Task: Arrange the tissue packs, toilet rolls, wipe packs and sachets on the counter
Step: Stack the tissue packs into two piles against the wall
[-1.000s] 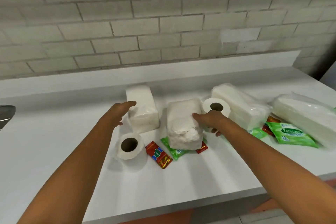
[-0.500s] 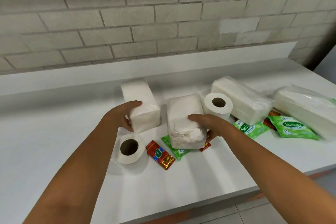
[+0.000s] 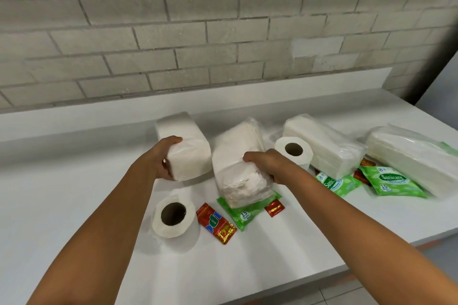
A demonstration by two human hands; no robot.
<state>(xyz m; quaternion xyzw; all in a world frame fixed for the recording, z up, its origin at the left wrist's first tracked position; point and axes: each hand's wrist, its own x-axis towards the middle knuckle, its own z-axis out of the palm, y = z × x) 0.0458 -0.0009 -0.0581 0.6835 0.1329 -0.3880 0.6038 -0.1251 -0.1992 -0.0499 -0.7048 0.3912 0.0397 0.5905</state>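
Lying nearest on the white bench (image 3: 74, 205): a toilet roll (image 3: 173, 215) with its core facing up, a red sachet (image 3: 216, 223) just beside it, and a green wipe pack (image 3: 244, 214) partly under the middle tissue pack (image 3: 239, 163). Gripping that pack's near right corner with the right hand (image 3: 266, 164), fingers curled, long axis running away toward the wall. Clasping the left tissue pack (image 3: 184, 148) at its near end with the left hand (image 3: 163, 158), long axis likewise pointing wallward.

The tissue packs (image 3: 322, 148) and toilet rolls (image 3: 173, 218) are white. The wipe packs (image 3: 391, 181) are green, the sachets (image 3: 215, 223) red with gold. The counter (image 3: 74, 205) is white.
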